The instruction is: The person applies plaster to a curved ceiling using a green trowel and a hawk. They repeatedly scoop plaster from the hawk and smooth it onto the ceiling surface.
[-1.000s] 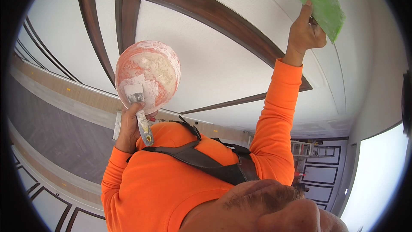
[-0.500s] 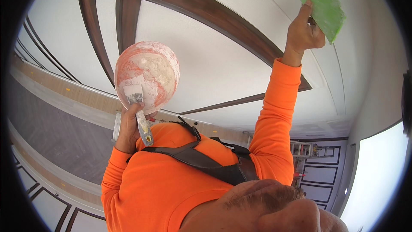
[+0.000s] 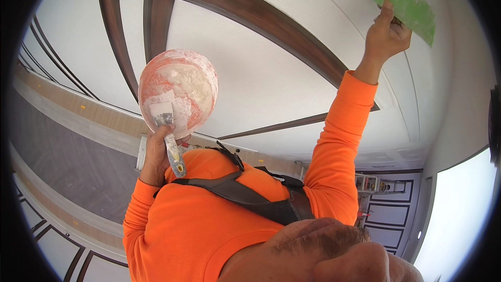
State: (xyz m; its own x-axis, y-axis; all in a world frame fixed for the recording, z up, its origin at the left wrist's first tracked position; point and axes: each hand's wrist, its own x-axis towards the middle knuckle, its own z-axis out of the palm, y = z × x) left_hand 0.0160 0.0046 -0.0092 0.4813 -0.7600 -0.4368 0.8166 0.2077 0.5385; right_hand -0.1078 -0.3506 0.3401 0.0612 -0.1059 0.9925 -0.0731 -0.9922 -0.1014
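Note:
My left hand (image 3: 155, 152) is closed on the rim of a round, salmon-coloured bowl (image 3: 150, 73) and on a putty knife. Pale filler is smeared over the bowl's inside, with a thicker lump toward its right. The putty knife (image 3: 175, 155) has a filler-caked blade, which lies in the bowl, and its worn grey handle points down past my thumb. Up at the right, my right hand (image 3: 389, 39) grips a flat green spreader (image 3: 406, 4), thumb on the near face. The spreader is at the white wall surface (image 3: 334, 5) near its upper edge; whether its far edge touches cannot be made out.
Dark brown wooden mouldings (image 3: 250, 13) frame white panels on the wall in front. A grey floor (image 3: 73, 151) with pale borders lies at the left. Ladders (image 3: 373, 184) stand farther off at the lower right, near a bright window or screen (image 3: 459, 209).
My right hand and the green spreader have shifted to the right along the wall, and the spreader has turned somewhat. My left hand, the bowl and the putty knife have stayed nearly still.

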